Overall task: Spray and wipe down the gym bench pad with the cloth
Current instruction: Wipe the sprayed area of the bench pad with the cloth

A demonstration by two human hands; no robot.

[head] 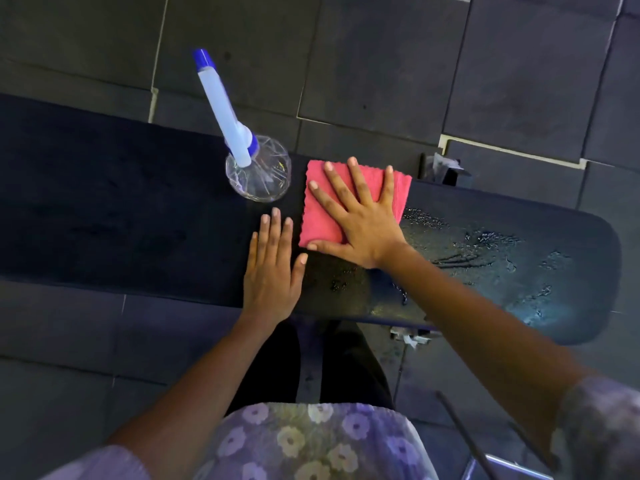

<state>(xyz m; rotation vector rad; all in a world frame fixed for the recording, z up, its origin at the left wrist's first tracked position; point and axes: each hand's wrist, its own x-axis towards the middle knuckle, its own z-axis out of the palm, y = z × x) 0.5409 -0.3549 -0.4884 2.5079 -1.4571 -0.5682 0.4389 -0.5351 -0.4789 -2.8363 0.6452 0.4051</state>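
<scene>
The black gym bench pad (121,216) runs left to right across the view. Its right part is wet with spray droplets and streaks. A folded pink cloth (320,216) lies on the pad near the middle. My right hand (360,220) presses flat on the cloth with fingers spread. My left hand (273,271) rests flat on the bare pad just left of the cloth, holding nothing. A clear spray bottle (258,171) with a white and blue nozzle stands on the pad's far edge, left of the cloth.
Dark rubber floor tiles (381,64) surround the bench. A metal frame part (446,168) sticks out behind the pad. My legs stand against the near edge. A dark bar (467,438) crosses the lower right corner.
</scene>
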